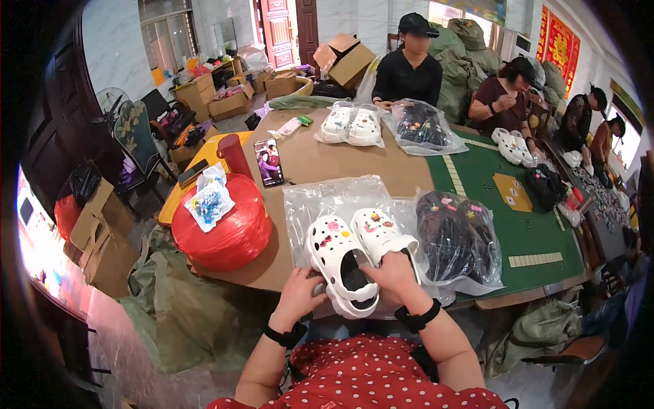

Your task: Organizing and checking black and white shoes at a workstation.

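Note:
A pair of white clogs with colourful charms lies in front of me, toes pointing away, on a clear plastic bag (pixel 306 204). My left hand (pixel 300 294) grips the outer side of the left clog (pixel 330 238), near its heel. The heel end of the right clog (pixel 373 228) is held in my right hand (pixel 395 276), whose thumb reaches toward the left clog's opening. My right fingers are partly hidden by the shoe. Just to the right, a bagged pair of black clogs (pixel 453 235) with charms lies close to my right hand.
A large red roll of plastic twine (pixel 221 218) carries small blue-and-white packets (pixel 210 199). Behind it stand a red cup (pixel 234 155) and a phone (pixel 268 163). Bagged white clogs (pixel 351 124) and more bagged black clogs (pixel 422 126) lie farther back. Several people sit beyond.

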`<state>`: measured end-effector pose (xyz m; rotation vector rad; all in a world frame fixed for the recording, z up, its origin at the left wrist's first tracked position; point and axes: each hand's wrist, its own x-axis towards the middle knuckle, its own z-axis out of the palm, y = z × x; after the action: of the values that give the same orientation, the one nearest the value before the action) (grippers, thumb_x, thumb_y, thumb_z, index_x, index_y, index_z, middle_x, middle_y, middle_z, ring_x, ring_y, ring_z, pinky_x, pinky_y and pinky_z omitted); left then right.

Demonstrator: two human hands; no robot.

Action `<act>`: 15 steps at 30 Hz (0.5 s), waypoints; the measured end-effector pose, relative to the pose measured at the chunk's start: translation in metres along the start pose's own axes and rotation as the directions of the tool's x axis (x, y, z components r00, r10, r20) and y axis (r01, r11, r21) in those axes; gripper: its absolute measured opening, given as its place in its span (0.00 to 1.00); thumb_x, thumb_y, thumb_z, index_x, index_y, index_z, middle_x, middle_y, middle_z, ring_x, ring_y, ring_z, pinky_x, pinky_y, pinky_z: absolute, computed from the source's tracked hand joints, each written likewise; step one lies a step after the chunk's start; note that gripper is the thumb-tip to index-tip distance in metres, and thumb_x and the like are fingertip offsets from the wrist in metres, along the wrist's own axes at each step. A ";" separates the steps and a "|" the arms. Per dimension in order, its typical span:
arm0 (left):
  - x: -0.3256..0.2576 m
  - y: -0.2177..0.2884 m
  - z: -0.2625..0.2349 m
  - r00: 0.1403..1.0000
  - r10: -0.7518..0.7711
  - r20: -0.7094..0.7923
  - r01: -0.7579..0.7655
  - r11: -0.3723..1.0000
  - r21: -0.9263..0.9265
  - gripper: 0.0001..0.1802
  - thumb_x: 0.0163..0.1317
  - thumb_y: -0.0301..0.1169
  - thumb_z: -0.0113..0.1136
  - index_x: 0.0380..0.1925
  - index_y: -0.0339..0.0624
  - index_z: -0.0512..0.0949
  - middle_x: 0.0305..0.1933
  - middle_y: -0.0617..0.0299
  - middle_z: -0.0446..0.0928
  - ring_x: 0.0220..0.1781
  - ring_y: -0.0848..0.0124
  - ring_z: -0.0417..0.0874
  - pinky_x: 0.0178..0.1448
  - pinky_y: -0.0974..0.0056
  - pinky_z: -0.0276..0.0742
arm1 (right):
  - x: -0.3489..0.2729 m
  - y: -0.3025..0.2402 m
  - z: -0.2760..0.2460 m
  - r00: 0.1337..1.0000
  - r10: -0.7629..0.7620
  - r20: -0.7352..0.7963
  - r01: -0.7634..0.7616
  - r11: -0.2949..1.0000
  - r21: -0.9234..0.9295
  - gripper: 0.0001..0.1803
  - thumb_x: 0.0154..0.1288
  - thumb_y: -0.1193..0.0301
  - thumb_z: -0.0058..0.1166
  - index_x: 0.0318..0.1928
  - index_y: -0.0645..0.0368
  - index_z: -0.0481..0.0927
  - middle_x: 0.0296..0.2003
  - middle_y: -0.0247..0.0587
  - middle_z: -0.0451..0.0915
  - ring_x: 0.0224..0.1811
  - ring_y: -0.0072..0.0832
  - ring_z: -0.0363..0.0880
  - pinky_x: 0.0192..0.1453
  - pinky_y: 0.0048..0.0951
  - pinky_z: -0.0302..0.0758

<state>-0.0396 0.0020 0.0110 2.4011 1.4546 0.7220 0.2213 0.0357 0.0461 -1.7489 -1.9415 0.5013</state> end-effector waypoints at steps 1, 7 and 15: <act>0.001 -0.001 0.001 1.000 -0.011 0.005 0.011 1.000 0.023 0.19 0.52 0.37 0.71 0.45 0.45 0.86 0.55 0.56 0.78 0.60 0.52 0.74 0.64 0.52 0.74 | 0.003 0.002 0.002 0.997 -0.035 -0.066 0.039 0.997 0.060 0.33 0.54 0.42 0.65 0.34 0.66 0.87 0.29 0.57 0.85 0.34 0.50 0.87 0.42 0.45 0.82; 0.000 -0.004 0.006 1.000 -0.003 0.023 0.002 0.999 0.038 0.15 0.52 0.39 0.72 0.40 0.47 0.87 0.53 0.57 0.79 0.58 0.54 0.75 0.64 0.53 0.74 | -0.008 0.014 -0.007 0.984 -0.036 -0.175 0.101 0.921 0.377 0.25 0.56 0.58 0.67 0.44 0.68 0.85 0.37 0.54 0.87 0.41 0.41 0.89 0.47 0.37 0.82; 0.002 0.010 -0.007 0.990 -0.071 -0.124 0.068 0.997 -0.027 0.06 0.53 0.32 0.69 0.30 0.45 0.86 0.41 0.57 0.80 0.51 0.54 0.78 0.52 0.53 0.77 | -0.074 0.005 -0.079 0.986 0.162 0.042 -0.070 0.169 0.983 0.26 0.71 0.72 0.54 0.67 0.65 0.70 0.60 0.44 0.79 0.59 0.31 0.80 0.65 0.35 0.76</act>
<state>-0.0349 -0.0017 0.0221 2.3127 1.5599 0.8811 0.2759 -0.0401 0.1001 -0.9157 -0.8497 1.3629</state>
